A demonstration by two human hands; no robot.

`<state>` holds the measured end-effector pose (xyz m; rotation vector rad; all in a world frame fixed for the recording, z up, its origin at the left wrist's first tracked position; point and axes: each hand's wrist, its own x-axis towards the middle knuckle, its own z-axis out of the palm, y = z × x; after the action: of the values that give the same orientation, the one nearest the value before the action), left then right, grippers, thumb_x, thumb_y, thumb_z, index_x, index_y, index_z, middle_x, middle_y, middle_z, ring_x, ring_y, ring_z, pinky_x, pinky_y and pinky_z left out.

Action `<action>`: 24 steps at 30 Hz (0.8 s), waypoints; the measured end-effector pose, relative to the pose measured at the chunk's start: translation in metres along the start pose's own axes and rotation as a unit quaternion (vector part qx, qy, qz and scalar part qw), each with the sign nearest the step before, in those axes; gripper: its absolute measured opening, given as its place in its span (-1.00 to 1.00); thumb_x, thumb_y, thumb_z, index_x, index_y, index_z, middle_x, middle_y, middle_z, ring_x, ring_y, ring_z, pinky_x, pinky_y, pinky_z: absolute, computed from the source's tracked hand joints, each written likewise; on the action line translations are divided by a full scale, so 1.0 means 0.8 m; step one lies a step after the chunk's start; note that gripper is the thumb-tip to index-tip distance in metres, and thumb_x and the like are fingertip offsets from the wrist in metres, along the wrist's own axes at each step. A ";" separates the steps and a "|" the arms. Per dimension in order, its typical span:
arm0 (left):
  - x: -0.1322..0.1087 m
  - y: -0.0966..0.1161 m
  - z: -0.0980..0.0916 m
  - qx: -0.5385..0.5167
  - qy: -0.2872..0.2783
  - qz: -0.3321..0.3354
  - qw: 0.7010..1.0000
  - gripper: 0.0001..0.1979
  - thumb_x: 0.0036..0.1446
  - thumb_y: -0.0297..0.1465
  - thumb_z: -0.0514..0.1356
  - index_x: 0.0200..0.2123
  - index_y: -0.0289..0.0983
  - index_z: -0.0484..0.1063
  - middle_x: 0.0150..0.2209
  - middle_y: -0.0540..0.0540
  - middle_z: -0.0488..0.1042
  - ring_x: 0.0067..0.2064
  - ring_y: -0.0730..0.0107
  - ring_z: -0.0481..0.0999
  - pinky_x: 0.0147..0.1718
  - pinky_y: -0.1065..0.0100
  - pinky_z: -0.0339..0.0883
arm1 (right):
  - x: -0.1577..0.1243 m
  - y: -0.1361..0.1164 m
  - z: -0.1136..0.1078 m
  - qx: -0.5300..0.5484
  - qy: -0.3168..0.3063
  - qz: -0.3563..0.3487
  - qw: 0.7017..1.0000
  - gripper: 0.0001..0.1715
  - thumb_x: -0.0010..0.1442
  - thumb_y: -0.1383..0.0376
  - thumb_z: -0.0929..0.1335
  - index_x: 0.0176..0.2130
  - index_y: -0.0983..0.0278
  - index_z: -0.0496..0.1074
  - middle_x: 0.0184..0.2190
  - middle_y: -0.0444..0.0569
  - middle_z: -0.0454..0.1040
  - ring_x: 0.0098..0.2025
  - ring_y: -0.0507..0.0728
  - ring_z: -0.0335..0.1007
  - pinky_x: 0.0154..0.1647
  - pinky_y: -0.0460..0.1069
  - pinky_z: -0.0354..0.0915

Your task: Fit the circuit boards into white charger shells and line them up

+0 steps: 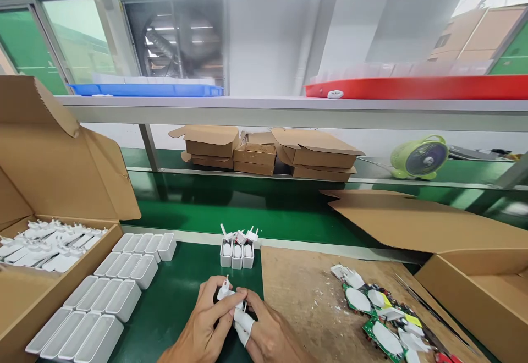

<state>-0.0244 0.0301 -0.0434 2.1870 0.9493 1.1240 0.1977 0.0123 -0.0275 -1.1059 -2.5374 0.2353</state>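
My left hand point(208, 316) and my right hand point(268, 327) meet over the green mat at the front. Both sets of fingers are closed on a small white plug piece point(225, 290), its pin end pointing up and away. Fingers cover most of its lower part. White tape point(244, 323) wraps a finger of my right hand. Just beyond the hands stand three white cases point(236, 257) filled with white parts, with several pinned plug pieces point(240, 236) lying on top.
Rows of empty white cases point(105, 302) line the left, beside a cardboard box point(61, 291) of white plug parts point(53, 245). A wooden board point(305, 297) at right bears green circuit boards point(385, 338) and tweezers point(433, 311). Another open box point(466, 280) stands far right. A shelf point(264, 111) spans above.
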 end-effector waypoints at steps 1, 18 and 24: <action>0.001 -0.001 -0.002 0.011 -0.001 0.020 1.000 -0.54 0.58 -0.30 -0.01 0.44 0.06 0.34 0.21 -0.25 0.49 0.18 0.09 0.54 0.18 0.03 0.52 | 0.000 0.001 0.001 -0.009 0.002 -0.003 1.000 -0.45 0.15 0.57 0.33 0.11 0.32 0.52 0.28 0.29 0.46 0.15 0.32 0.59 0.20 0.10 0.54; 0.000 -0.016 -0.010 -0.043 0.142 -0.118 0.982 -0.55 0.57 -0.21 0.03 0.43 -0.04 0.28 0.36 -0.20 0.45 0.34 0.08 0.47 0.32 -0.02 0.40 | 0.003 0.006 -0.017 0.046 0.144 -0.025 0.988 -0.29 0.28 0.54 0.26 0.34 0.18 0.37 0.26 0.21 0.48 0.16 0.31 0.58 0.19 0.12 0.55; 0.002 -0.011 -0.013 -0.014 0.160 -0.054 0.986 -0.62 0.55 -0.29 0.07 0.34 -0.07 0.43 0.25 -0.21 0.51 0.26 0.11 0.54 0.25 0.10 0.49 | 0.006 0.006 0.000 0.093 0.121 -0.014 0.988 -0.35 0.31 0.54 0.29 0.29 0.14 0.44 0.10 0.10 0.58 0.08 0.27 0.60 0.14 0.15 0.58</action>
<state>-0.0357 0.0380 -0.0427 1.9417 1.1629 1.4531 0.1982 0.0191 -0.0279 -0.9627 -2.2639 0.3031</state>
